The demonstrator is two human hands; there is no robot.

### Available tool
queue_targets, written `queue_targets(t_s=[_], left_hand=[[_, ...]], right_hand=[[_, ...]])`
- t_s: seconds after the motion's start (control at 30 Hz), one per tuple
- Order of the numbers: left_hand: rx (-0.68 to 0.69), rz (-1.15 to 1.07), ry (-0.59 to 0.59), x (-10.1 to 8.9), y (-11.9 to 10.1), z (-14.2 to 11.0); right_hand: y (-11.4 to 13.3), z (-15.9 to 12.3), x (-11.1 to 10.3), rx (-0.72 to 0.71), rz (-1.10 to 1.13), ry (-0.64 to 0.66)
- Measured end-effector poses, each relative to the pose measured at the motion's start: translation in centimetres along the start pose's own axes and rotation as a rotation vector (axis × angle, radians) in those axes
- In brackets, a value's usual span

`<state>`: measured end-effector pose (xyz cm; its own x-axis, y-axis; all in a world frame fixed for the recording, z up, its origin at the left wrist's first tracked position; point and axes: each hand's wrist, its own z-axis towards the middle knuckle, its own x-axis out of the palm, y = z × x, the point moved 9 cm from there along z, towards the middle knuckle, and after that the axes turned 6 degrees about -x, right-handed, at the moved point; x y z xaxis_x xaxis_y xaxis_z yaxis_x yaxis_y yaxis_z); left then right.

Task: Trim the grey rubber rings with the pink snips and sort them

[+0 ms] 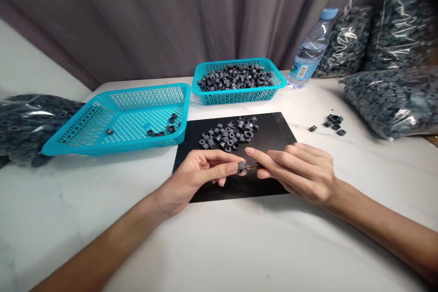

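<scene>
My left hand (208,169) pinches a small dark grey ring-shaped part (241,167) between thumb and forefinger, above the black mat. From the other side my right hand (301,171) grips a thin metal-tipped tool (252,165), its tip at the part. Most of the tool is hidden by the fingers, so its exact kind is unclear. Just beyond both hands, a pile of similar grey ring-shaped parts (229,133) lies on the black mat (270,134).
A blue basket (186,114) at the left holds several parts. Another blue basket (236,98) at the back is heaped with them. Behind it to the right stands a water bottle (310,54). Filled plastic bags (397,100) crowd the right; another bag (27,123) lies far left. Loose parts (333,121) lie right.
</scene>
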<state>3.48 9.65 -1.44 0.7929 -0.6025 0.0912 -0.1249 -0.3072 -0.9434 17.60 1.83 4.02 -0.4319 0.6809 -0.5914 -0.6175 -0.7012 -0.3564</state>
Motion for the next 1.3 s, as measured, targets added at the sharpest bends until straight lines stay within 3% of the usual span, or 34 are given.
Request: queue_targets(t_s=[0.8,1.3], left_hand=[[0.027,0.021,0.03,0.61,-0.48,0.0],[0.013,0.056,-0.012,0.15,-0.06,0.04]], right_hand=[[0.35,-0.31,0.62,-0.029,-0.001,0.049],[0.32,-0.07,0.42,-0.039,0.018,0.045]])
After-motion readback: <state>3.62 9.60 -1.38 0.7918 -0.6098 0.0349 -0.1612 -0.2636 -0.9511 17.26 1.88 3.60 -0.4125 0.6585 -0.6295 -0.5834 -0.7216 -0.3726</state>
